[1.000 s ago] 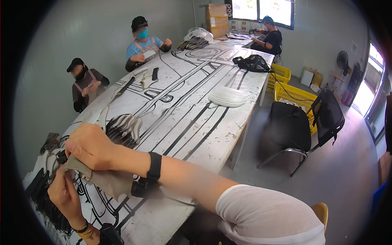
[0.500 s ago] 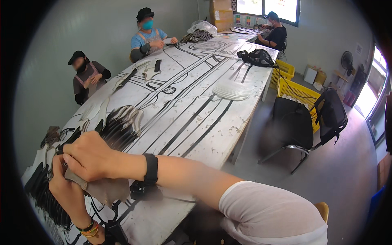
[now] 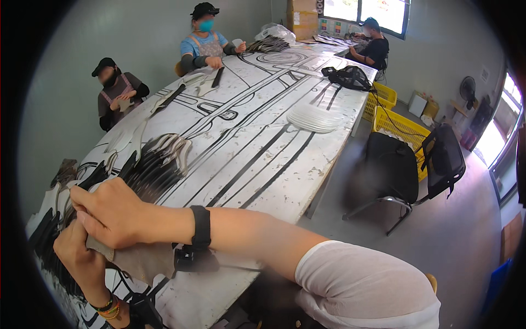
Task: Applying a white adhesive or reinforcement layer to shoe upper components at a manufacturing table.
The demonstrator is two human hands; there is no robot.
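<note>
White and streaked with black lines, the long table runs away from the near left corner. At that corner the left hand and right hand both pinch a limp tan piece of fabric, fingers curled tight. Beyond lie fanned dark strips, then a stack of white pieces.

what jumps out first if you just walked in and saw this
Nearest the camera, the right hand and left hand both pinch a flat grey-brown piece of material at the near left corner of the long white table, which is streaked with black lines. Beyond the hands lies a fanned row of dark cut pieces, and three other people sit along the table's far side and end.
</note>
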